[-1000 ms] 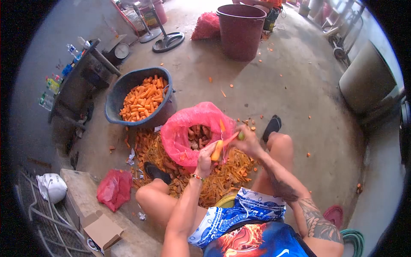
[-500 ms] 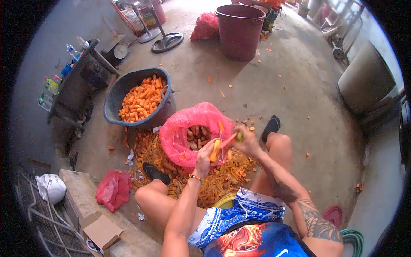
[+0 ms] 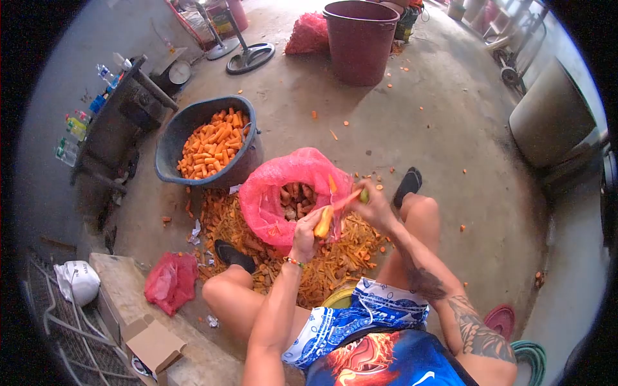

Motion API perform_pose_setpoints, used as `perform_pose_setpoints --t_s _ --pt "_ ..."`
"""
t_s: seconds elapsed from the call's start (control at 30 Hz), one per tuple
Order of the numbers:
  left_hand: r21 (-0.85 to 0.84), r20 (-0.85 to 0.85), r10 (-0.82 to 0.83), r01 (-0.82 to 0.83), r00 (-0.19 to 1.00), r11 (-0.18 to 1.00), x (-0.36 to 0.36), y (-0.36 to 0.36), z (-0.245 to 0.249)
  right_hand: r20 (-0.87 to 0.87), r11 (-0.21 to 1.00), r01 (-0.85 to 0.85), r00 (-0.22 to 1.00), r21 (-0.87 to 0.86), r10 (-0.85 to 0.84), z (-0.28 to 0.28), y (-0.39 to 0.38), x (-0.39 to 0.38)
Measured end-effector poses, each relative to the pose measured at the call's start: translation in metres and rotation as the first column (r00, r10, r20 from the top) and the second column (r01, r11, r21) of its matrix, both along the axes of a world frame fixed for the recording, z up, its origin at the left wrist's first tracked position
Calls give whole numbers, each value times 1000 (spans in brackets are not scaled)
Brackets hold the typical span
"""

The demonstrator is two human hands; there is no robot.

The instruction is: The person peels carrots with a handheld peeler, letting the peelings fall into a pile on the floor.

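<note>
Below you spreads the heap of orange peelings, with the dark tub of peeled carrots beyond it to your left. On the peelings stands the pink bag, open over rough brownish roots. Your right hand curls its fingers round a green-ended tool, perhaps a peeler; blur hides its shape. Your left hand's fingers pinch the carrot above the bag's near right edge.
</note>
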State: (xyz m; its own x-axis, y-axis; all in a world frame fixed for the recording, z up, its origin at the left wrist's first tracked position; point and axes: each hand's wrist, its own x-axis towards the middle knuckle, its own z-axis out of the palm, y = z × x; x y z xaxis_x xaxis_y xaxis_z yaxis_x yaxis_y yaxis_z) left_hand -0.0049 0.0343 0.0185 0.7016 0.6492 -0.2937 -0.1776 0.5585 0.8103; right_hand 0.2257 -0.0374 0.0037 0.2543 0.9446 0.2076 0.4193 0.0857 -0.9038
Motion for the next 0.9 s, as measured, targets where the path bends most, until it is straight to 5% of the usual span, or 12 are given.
perform_pose_setpoints --t_s 0.03,0.2,0.27,0.4,0.53,0.9 --pt "-6 -6 46 -46 999 999 7 -7 13 76 990 -134 988 41 131 18 -6 -9" --pt "-55 -25 59 -60 998 997 3 -7 19 131 968 250 961 -30 -245 -41 12 20" --pt "-97 34 84 -81 996 992 -2 -5 18 233 949 310 928 -50 -291 4 6 15" --pt "-188 68 299 -282 952 941 6 -8 19 362 990 -44 928 -134 90 17 -8 -2" --pt "-160 47 298 -288 953 944 9 -9 6 349 938 -162 897 -307 270 23 -15 -25" --pt "-67 -26 340 -341 940 938 16 -8 -4 246 908 -241 910 -342 334 17 -20 -41"
